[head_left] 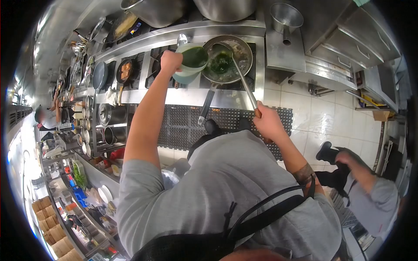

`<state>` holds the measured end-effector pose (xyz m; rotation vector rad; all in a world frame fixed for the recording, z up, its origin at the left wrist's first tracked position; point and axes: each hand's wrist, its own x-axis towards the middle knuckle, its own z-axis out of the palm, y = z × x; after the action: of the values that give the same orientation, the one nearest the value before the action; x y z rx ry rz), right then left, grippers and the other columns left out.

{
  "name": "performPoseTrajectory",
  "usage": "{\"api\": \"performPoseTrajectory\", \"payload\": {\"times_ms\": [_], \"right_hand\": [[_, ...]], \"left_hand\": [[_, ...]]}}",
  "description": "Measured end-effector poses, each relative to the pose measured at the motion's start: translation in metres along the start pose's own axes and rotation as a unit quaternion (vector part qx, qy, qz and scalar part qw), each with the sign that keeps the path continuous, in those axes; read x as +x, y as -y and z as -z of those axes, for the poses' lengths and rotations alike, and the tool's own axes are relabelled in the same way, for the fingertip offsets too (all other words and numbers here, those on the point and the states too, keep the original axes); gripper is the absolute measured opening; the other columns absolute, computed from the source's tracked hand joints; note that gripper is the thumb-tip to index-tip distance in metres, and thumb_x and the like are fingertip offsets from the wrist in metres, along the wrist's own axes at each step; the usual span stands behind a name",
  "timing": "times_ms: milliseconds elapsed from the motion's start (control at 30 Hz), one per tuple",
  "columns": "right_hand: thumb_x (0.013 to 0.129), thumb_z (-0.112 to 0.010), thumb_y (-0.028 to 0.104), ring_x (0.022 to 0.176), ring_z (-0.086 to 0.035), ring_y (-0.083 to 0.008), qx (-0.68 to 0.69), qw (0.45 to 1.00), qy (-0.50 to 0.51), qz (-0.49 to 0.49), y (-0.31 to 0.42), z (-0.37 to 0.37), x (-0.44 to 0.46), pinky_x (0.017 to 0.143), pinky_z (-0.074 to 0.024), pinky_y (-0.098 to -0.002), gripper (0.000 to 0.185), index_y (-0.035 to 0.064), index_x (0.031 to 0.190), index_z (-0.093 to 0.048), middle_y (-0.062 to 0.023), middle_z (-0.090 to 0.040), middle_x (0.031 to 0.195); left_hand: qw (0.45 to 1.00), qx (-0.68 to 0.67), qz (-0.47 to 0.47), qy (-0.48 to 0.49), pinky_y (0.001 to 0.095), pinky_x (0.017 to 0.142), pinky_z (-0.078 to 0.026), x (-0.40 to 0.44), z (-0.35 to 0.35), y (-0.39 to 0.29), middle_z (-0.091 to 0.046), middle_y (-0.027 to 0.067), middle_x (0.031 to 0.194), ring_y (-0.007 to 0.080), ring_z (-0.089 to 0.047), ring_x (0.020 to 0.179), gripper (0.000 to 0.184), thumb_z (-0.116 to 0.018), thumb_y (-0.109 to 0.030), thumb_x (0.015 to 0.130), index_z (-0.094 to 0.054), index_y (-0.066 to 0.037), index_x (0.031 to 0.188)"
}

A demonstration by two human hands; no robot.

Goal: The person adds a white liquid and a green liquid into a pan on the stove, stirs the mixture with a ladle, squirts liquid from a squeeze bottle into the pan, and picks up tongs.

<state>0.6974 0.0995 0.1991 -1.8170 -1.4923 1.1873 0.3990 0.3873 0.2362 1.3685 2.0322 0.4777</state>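
Note:
My left hand (171,61) is closed on the rim of a pale plastic tub (187,77) of dark green liquid, tilted beside the frying pan (249,54). My right hand (269,123) grips the wooden end of a long-handled ladle (248,89). Its bowl sits inside the pan, over a bright green patch of liquid (221,64); the rest of the pan's contents look pale and wet. The pan rests on the stove, its black handle (208,104) pointing toward me. Just behind the tub lies a metal spoon (182,40).
Left along the stove are a small pan with browned pieces (125,71) and a blue-grey pan (100,75). Large pots (224,9) stand at the back. A metal funnel-shaped vessel (286,19) sits on the right counter. A co-worker (374,195) is close on my right.

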Motion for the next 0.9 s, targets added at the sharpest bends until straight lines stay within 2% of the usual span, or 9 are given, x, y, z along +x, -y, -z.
{"api": "performPoseTrajectory", "payload": {"times_ms": [167,267,333,467,533,633,733,800,900], "right_hand": [[0.086,-0.061,0.009,0.082,-0.067,-0.0438,-0.210,0.971,-0.101,0.054,-0.038,-0.021,0.026,0.077,-0.0542,-0.0499,0.054,-0.0075,0.136,-0.050,-0.0276,-0.067,0.090],[0.087,-0.060,0.008,0.069,-0.067,-0.0360,-0.025,0.999,-0.029,-0.007,-0.038,-0.019,0.035,0.066,-0.0556,-0.0443,0.041,-0.0074,0.124,-0.057,-0.0204,-0.065,0.078],[0.088,-0.062,0.009,0.058,-0.065,-0.0239,0.337,0.919,0.136,-0.153,-0.030,0.002,0.031,0.054,-0.0531,-0.0371,0.028,-0.0060,0.111,-0.059,-0.0134,-0.060,0.069],[0.087,-0.064,0.011,0.054,-0.061,-0.0149,0.377,0.885,0.195,-0.192,-0.013,0.065,0.020,0.048,-0.0490,-0.0316,0.024,-0.0060,0.103,-0.057,-0.0104,-0.059,0.067],[0.086,-0.064,0.012,0.054,-0.062,-0.0165,0.009,0.994,0.069,-0.081,0.003,0.051,0.009,0.050,-0.0499,-0.0328,0.027,-0.0061,0.105,-0.057,-0.0111,-0.060,0.069],[0.086,-0.064,0.013,0.053,-0.062,-0.0170,-0.114,0.993,-0.035,0.027,-0.021,-0.012,0.022,0.050,-0.0495,-0.0327,0.027,-0.0066,0.104,-0.056,-0.0111,-0.060,0.069],[0.085,-0.068,0.013,0.052,-0.059,-0.0164,0.175,0.979,0.070,-0.076,-0.031,-0.018,0.022,0.048,-0.0485,-0.0325,0.033,-0.0020,0.114,-0.061,-0.0089,-0.060,0.067],[0.084,-0.068,0.010,0.048,-0.055,-0.0141,0.427,0.869,0.158,-0.192,-0.026,0.014,0.012,0.044,-0.0451,-0.0294,0.031,0.0035,0.115,-0.063,-0.0053,-0.058,0.062],[0.084,-0.067,0.009,0.049,-0.055,-0.0128,0.240,0.943,0.124,-0.193,-0.002,0.057,-0.002,0.045,-0.0447,-0.0291,0.029,0.0029,0.112,-0.063,-0.0051,-0.058,0.062]], "left_hand": [[0.984,-0.149,0.052,0.089,0.0457,0.063,-0.065,0.031,0.001,0.037,-0.062,0.0159,0.095,0.0313,-0.067,0.079,0.025,-0.056,-0.005,0.082,-0.060,0.007,0.103],[0.949,-0.295,0.075,0.083,0.0457,0.064,-0.063,0.007,0.012,0.042,-0.052,0.0099,0.081,0.0239,-0.058,0.065,0.012,-0.056,-0.002,0.081,-0.058,0.004,0.092],[0.927,-0.358,0.085,0.070,0.0449,0.065,-0.062,-0.003,0.017,0.052,-0.048,0.0083,0.076,0.0206,-0.051,0.060,0.008,-0.057,-0.001,0.079,-0.056,0.003,0.086],[0.921,-0.383,0.064,0.041,0.0439,0.063,-0.061,-0.037,0.028,0.066,-0.048,0.0086,0.072,0.0202,-0.050,0.058,0.005,-0.056,-0.001,0.078,-0.054,0.003,0.080],[0.913,-0.404,0.054,0.027,0.0452,0.063,-0.062,-0.055,0.033,0.077,-0.046,0.0086,0.069,0.0198,-0.048,0.057,0.004,-0.055,-0.001,0.078,-0.053,0.003,0.078],[0.898,-0.431,0.081,-0.020,0.0472,0.063,-0.061,-0.079,0.035,0.097,-0.046,0.0087,0.068,0.0196,-0.048,0.056,0.004,-0.055,-0.001,0.078,-0.053,0.002,0.078],[0.887,-0.450,0.101,-0.024,0.0470,0.059,-0.061,-0.098,0.045,0.126,-0.047,0.0091,0.069,0.0197,-0.049,0.056,0.007,-0.056,0.001,0.078,-0.051,0.004,0.082],[0.878,-0.466,0.108,-0.027,0.0450,0.054,-0.059,-0.119,0.053,0.135,-0.048,0.0095,0.069,0.0200,-0.049,0.055,0.011,-0.055,0.003,0.077,-0.048,0.005,0.085],[0.875,-0.469,0.115,-0.034,0.0451,0.055,-0.060,-0.141,0.063,0.149,-0.048,0.0098,0.069,0.0198,-0.049,0.054,0.012,-0.055,0.004,0.076,-0.048,0.004,0.086]]}}
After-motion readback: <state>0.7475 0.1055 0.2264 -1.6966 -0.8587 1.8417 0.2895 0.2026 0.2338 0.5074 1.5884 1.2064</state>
